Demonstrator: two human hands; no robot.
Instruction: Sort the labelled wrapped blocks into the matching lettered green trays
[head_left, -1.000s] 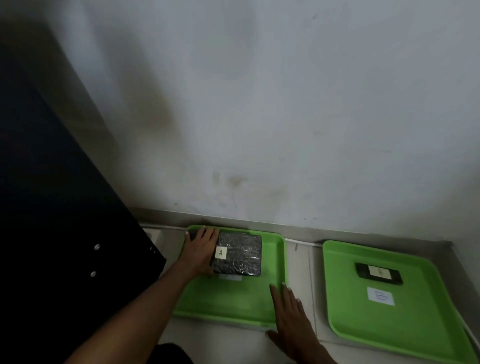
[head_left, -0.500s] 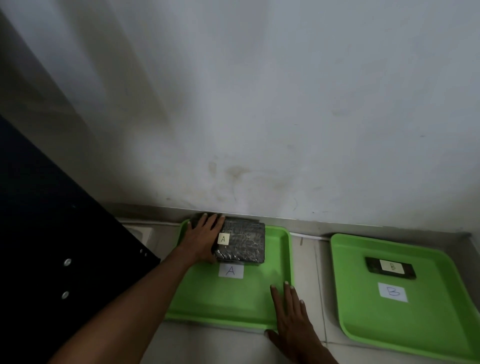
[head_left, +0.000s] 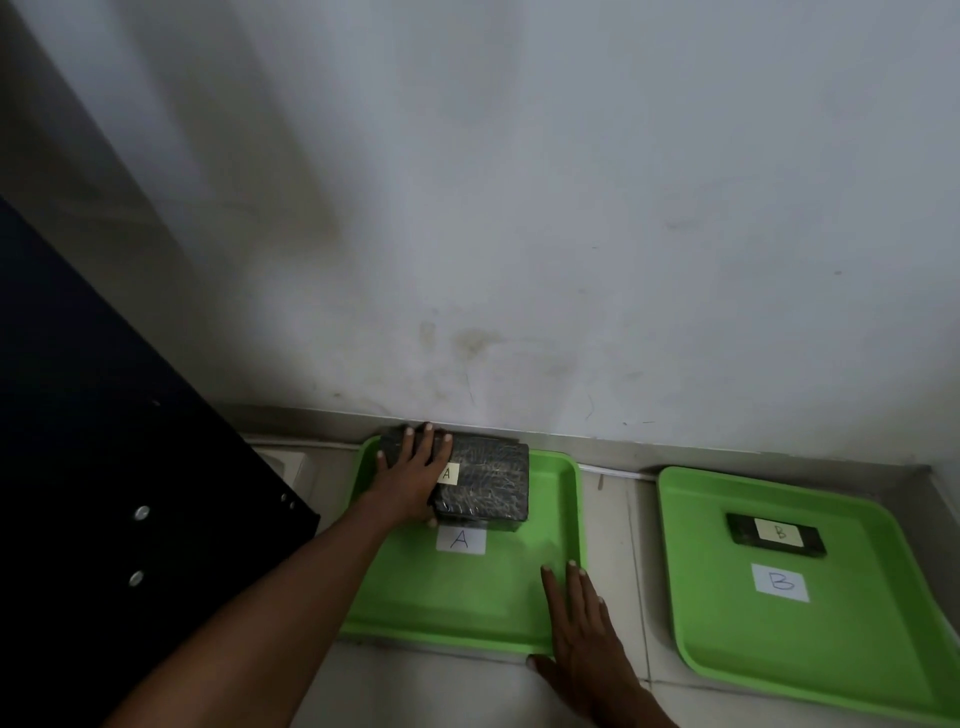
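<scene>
Left hand: spread flat over the left part of the A block, thumb at its near edge, apparently seating it at the far end
A block: in the A tray, far side, clear of the tray's A label
Right hand: open, holding nothing, palm down on the near right rim, likely steadying the A tray
B block: in the B tray, just beyond the B label, letters matching

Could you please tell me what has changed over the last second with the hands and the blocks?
The left hand has pushed the A block toward the far edge of tray A, uncovering the tray's A label. The right hand stays on the tray's near right corner; the B block is unmoved.
</scene>
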